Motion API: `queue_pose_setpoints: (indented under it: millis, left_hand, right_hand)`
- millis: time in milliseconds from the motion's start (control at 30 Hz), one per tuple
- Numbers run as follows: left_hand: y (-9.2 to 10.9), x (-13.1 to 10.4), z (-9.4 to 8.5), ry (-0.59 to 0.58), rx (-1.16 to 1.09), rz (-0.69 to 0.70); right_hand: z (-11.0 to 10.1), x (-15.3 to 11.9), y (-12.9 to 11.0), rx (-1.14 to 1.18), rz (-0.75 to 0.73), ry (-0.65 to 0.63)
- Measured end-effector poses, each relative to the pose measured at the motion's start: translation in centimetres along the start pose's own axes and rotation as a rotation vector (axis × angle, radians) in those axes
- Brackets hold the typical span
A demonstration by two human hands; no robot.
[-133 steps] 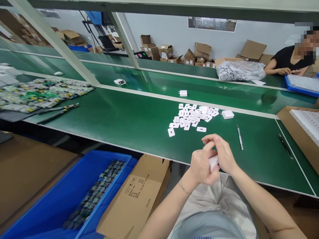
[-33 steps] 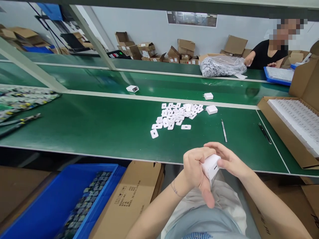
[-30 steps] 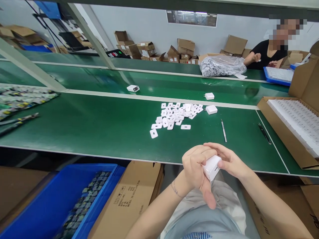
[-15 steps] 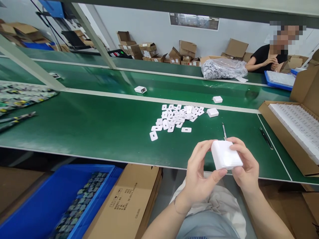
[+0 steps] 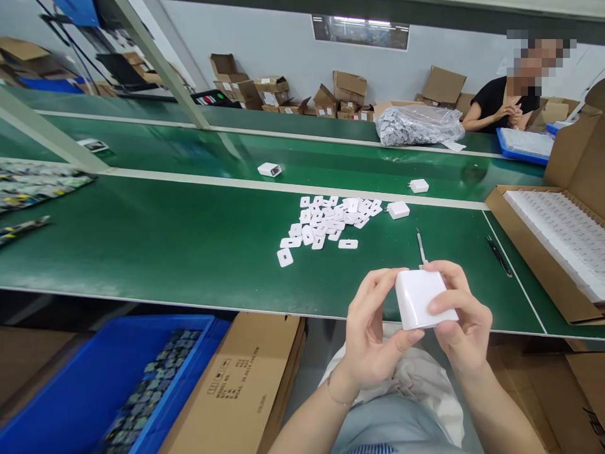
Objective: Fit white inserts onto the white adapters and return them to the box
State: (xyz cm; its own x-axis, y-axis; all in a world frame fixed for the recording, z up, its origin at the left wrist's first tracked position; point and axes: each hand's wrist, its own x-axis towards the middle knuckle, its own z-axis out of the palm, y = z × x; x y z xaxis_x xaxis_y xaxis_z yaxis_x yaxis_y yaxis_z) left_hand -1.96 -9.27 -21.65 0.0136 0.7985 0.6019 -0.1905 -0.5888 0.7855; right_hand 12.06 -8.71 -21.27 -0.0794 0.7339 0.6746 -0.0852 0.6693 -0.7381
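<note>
White plastic charger [image 5: 423, 297] sits pinched between both hands over the near edge of the green bench [image 5: 189, 239]. Head view: left hand [image 5: 373, 334] grips its left side, thumb beneath; right hand [image 5: 460, 315] closes on its right side, fingers over the top face. Both hands are clamped on the charger, held just above the lap. At 11 o'clock from the hands lies a heap of small white plates [image 5: 331, 221]; a second charger [image 5: 398, 210] rests at 12 o'clock, tweezers [image 5: 420, 246] just nearer. A carton [image 5: 534, 252] stands at 2 o'clock. Judgement: the casing is under check or being pressed shut; the next move calls for a steady two-handed grip while the piece is turned.
</note>
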Motion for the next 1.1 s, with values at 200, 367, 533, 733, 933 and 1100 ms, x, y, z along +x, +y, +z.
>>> queue_pose_setpoints:
  millis: [200,367,533,733,933,1100]
  left_hand:
    - [0.0,0.3,0.6,0.024,0.041,-0.044]
    - [0.7,0.2,0.6,0.059,0.015,-0.058]
    - [0.1,0.3,1.3,0.122,-0.115,-0.156]
    - [-1.7,1.0,2.0,0.273,-0.437,-0.533]
    - [-2.7,1.6,3.0,0.379,-0.879,-0.950]
    - [-2.8,1.6,1.3,0.147,-0.709,-0.978]
  right_hand:
    - [0.0,0.0,0.3,-0.036,-0.020,0.041]
    - [0.5,-0.6,-0.7,-0.149,-0.020,0.029]
    - [1.2,-0.7,-1.0,-0.164,0.048,0.133]
    - [-1.0,-0.2,0.0,-0.272,0.232,-0.025]
    - [-2.9,-0.1,1.6,-0.504,0.214,-0.119]
    - [-6.6,2.6,0.1,-0.635,0.118,-0.076]
